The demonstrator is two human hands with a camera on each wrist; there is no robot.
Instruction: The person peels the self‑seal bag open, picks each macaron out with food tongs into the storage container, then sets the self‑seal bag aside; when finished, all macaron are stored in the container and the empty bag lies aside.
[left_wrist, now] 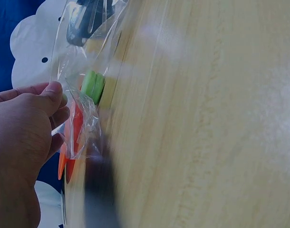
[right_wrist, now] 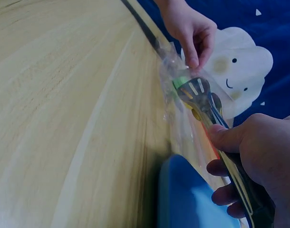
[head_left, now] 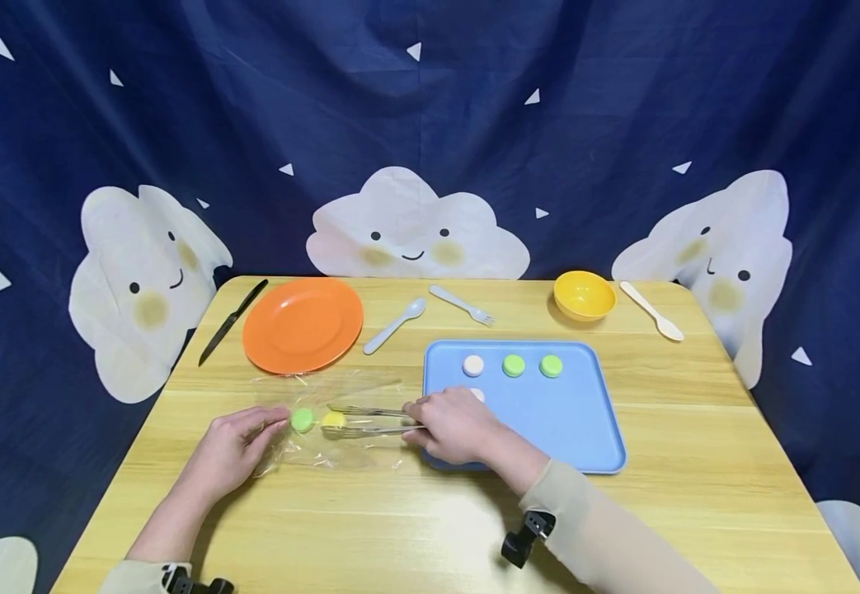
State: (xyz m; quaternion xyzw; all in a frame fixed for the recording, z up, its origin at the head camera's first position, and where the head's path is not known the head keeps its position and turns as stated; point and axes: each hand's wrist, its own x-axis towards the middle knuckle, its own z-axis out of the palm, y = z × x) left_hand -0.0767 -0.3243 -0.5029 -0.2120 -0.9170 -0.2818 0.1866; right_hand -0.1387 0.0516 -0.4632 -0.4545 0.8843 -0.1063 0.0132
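Note:
My left hand (head_left: 231, 445) pinches the edge of a clear plastic bag (head_left: 318, 455) at its left end. Inside the bag a green macaron (left_wrist: 92, 85) lies near my left fingertips. In my right hand (head_left: 459, 425) is a pair of slotted metal tongs (right_wrist: 205, 102), reaching leftward into the bag. Between the tong tips sits a yellow macaron (head_left: 333, 422), just right of the green one. Beneath my right hand is the left part of a blue tray (head_left: 556, 429). A pale macaron (head_left: 477, 394) on it is partly hidden by that hand.
Along the tray's far side stand another pale macaron (head_left: 472, 365) and two green macarons (head_left: 514, 365). Behind the bag are an orange plate (head_left: 303, 326), a black knife (head_left: 232, 322), a grey spoon (head_left: 396, 325) and a grey fork (head_left: 462, 304). A yellow bowl (head_left: 585, 297) and cream spoon (head_left: 652, 311) sit back right.

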